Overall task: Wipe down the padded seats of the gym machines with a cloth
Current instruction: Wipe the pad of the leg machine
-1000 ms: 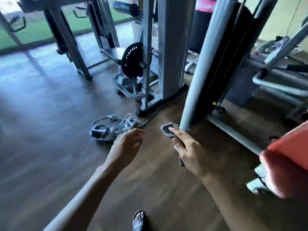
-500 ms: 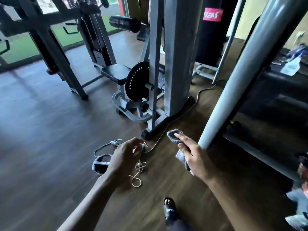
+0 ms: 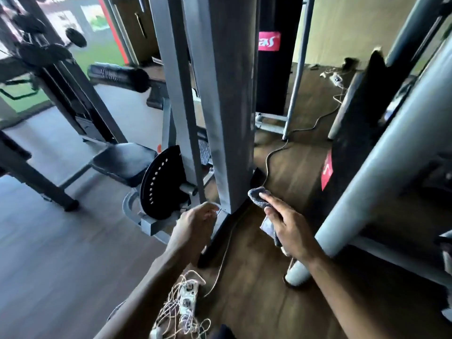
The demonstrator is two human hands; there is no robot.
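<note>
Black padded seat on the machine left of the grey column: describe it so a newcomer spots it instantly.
Start at the wide grey steel column in mid-frame. Low on its left stands a black round perforated disc; the black rectangular padded seat sits just left of that. Unlike the black cylindrical roller pad higher up, it is a level, square-cornered slab.

power strip (image 3: pixel 187 298), tangled cords (image 3: pixel 171 314) on floor (image 3: pixel 49 265); punching bag (image 3: pixel 271 77)
</note>
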